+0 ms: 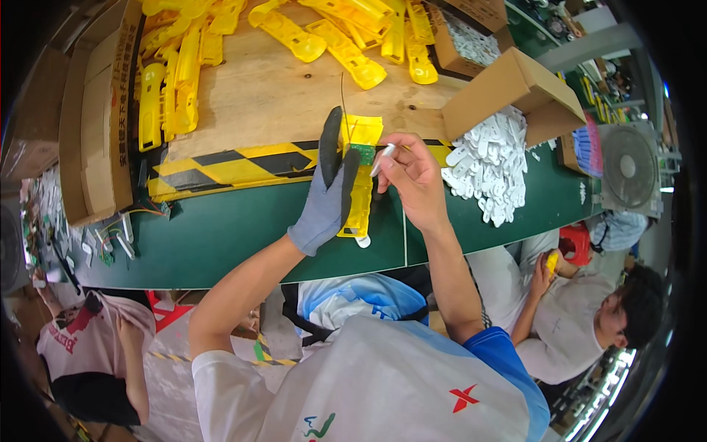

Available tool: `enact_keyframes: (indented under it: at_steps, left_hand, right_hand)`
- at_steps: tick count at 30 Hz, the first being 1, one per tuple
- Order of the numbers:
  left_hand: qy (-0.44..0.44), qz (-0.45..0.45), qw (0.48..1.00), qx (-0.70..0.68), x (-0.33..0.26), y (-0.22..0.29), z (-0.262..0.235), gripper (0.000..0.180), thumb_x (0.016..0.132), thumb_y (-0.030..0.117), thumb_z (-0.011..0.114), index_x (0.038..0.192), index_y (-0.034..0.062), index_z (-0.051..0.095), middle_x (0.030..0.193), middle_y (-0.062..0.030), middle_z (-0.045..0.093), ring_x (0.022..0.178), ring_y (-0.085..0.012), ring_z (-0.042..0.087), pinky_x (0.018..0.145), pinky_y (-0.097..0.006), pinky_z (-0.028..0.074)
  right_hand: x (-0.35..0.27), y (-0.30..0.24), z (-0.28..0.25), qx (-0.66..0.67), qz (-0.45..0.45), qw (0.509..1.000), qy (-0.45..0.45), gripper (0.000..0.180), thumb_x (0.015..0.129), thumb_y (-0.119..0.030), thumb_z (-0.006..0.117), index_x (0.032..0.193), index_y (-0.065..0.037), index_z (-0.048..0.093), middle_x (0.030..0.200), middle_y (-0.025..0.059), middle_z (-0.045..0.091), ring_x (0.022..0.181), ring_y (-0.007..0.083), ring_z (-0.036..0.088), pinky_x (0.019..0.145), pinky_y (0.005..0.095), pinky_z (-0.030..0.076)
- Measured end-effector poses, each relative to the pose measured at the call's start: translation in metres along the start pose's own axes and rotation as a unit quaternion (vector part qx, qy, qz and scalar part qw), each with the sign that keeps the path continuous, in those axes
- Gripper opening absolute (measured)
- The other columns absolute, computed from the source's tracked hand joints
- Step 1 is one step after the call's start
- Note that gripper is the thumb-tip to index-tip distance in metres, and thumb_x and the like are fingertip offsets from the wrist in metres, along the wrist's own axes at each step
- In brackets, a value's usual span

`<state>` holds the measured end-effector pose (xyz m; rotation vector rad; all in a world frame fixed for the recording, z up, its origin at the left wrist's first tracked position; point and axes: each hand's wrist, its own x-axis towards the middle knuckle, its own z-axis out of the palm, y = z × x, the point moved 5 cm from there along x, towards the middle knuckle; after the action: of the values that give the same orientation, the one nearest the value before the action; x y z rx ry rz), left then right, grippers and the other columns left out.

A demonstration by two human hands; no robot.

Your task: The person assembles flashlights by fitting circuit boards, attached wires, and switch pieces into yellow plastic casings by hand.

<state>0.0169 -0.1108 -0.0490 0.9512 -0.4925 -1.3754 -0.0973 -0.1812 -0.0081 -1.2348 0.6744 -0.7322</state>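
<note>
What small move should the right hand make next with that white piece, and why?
Probably bring the white piece down onto the yellow housing: the right hand pinches it just beside the housing's open upper end, while the gloved left hand holds the housing upright.

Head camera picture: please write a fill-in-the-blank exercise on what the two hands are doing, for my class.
1. The left hand wears a ____ glove.
2. It holds a long plastic casing coloured ____.
3. The bare right hand pinches a small ____ part.
4. More such parts spill from a ____ box.

Missing words: grey; yellow; white; cardboard
</note>
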Motion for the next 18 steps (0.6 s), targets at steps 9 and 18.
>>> enact_keyframes:
  at_steps: [9,18]
  left_hand:
    - [0.058,0.080,0.992,0.074,0.004,-0.003,-0.012,0.050,0.101,0.020,0.051,0.147,0.0154,0.032,0.092,-0.0045,0.057,0.069,-0.0078,0.054,0.057,-0.024,0.048]
    - [0.039,0.159,0.969,0.185,0.004,0.017,-0.005,0.046,0.101,0.014,0.050,0.145,0.0086,0.036,0.093,-0.0058,0.061,0.077,-0.0079,0.056,0.064,-0.025,0.048]
  right_hand:
    - [-0.005,0.021,0.002,0.010,0.022,1.000,-0.010,0.022,0.094,-0.008,0.063,0.114,0.001,0.060,0.087,0.0015,0.059,0.070,0.0056,0.052,0.060,0.0198,0.044]
    - [-0.001,0.020,0.005,0.020,-0.043,0.998,0.043,0.032,0.089,0.001,0.065,0.118,-0.001,0.051,0.089,-0.0003,0.056,0.072,0.0046,0.049,0.061,0.0188,0.041]
